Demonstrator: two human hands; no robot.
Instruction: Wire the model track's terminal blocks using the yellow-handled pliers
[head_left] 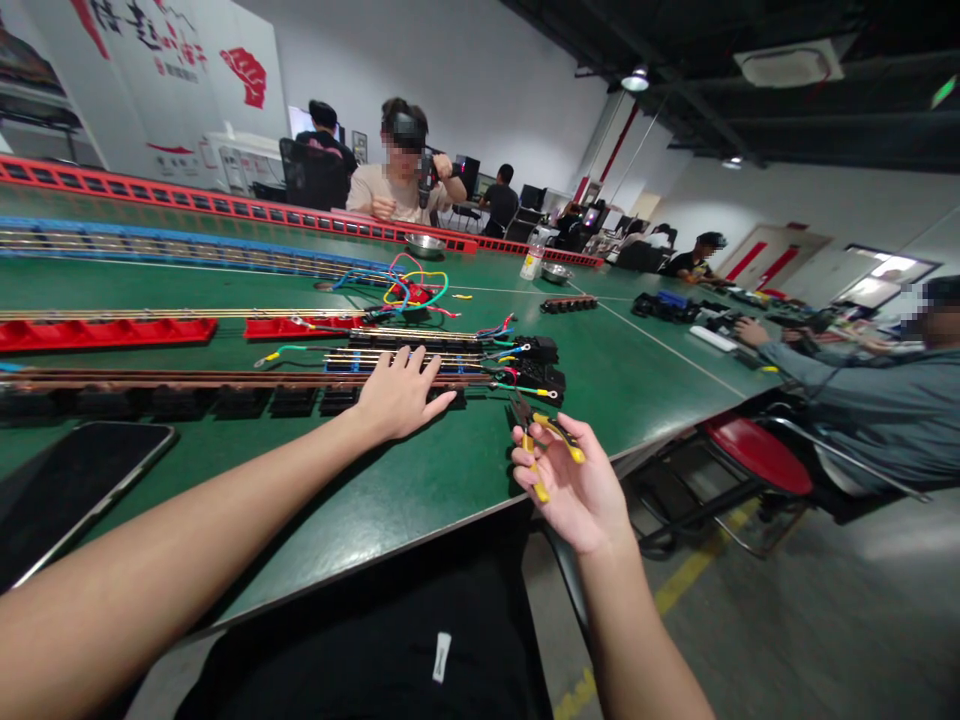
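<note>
My left hand (403, 392) lies with spread fingers across a long black rail assembly (244, 392) with copper-coloured rods along its top. In my right hand (571, 477) are yellow-handled pliers (541, 440), their jaws pointing up toward the rail's right end. Beside the jaws, a green wire ends in a yellow sleeve and a ring terminal (553, 394). More short wires with ring terminals stick out over the black end blocks (541, 376). At the left end of the wiring, a green wire with another ring terminal (260, 361) rests on the table.
A phone (79, 485) lies at the near left of the green table (420, 480). Red trays (105, 333), a blue rail (150, 243) and coloured wires (416, 290) are behind. Metal bowls (425, 245) and a bottle (532, 258) stand farther back. People sit opposite and at right.
</note>
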